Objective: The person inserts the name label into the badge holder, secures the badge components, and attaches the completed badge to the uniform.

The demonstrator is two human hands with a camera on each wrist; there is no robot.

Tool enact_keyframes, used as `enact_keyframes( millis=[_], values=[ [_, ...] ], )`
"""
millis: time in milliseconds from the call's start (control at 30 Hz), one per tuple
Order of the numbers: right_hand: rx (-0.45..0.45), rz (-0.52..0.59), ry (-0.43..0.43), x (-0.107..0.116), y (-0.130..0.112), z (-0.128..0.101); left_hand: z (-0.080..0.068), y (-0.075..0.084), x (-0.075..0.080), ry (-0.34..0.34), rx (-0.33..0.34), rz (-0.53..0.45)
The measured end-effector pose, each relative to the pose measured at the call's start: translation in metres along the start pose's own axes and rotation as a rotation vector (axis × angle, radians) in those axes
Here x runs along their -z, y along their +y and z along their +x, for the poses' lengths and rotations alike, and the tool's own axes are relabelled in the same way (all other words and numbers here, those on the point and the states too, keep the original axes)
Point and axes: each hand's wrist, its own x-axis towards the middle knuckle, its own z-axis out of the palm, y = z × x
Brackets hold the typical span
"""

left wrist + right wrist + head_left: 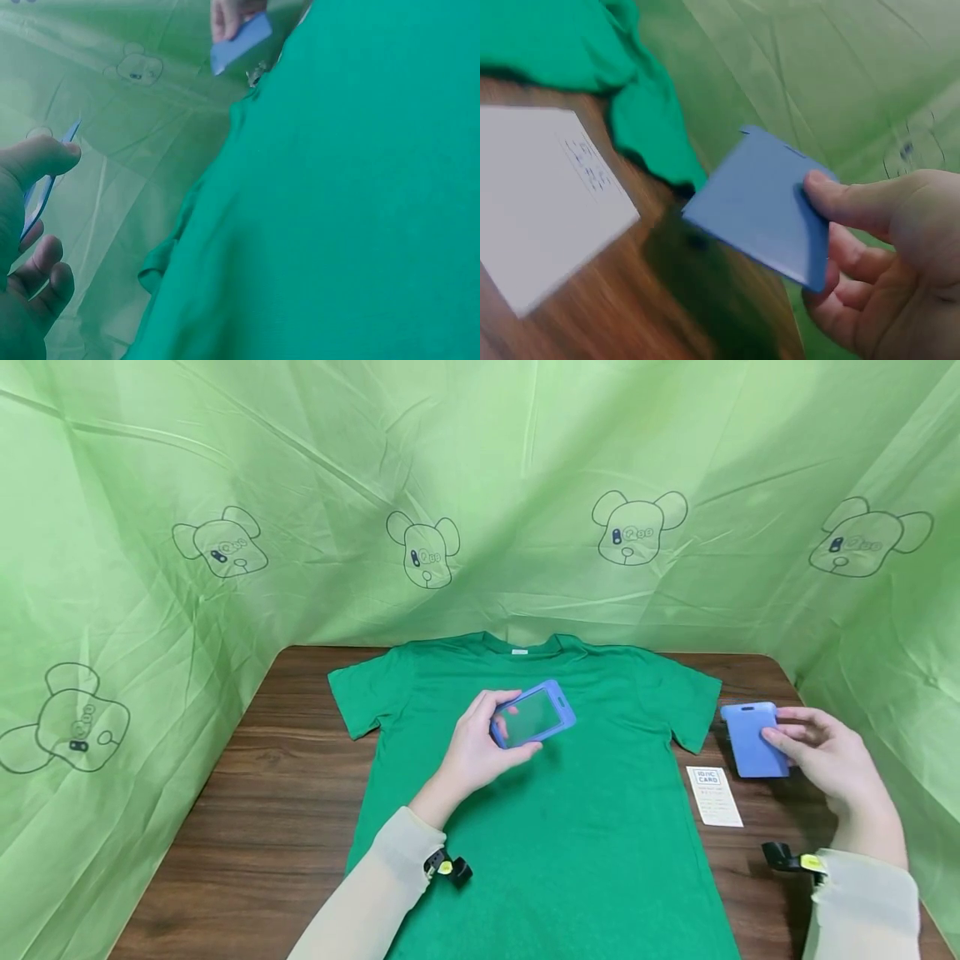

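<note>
So, I judge assembly under way: my left hand grips the clear-windowed frame, my right hand pinches the blue backing (at three o'clock); next, align both halves.

head view looks down from above across the green t-shirt toward the backdrop; both wrist views sit close, low, each catching the shirt too.

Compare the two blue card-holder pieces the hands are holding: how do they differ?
The windowed frame has a see-through middle; the solid back piece is opaque all over. The left hand holds the windowed frame above the green T-shirt, while the right hand holds the solid back piece over the table, near the white card. Both are blue and rounded-rectangular.
</note>
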Motion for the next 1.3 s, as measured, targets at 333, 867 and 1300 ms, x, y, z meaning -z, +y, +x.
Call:
enact_keyframes(
  millis=[333,867,1300],
  values=[
    [0.022,-0.184,-0.067,0.024,0.027,-0.007,-0.001,-0.001,-0.001,-0.002,0.013,0.009],
    [-0.070,-0.395,0.012,0.031,0.048,-0.006,-0.001,0.002,0.000,-0.012,0.012,-0.002],
    [-0.067,-0.482,0.015,0.032,0.041,-0.008,-0.002,0.004,0.001,-0.023,0.022,-0.024]
  ],
)
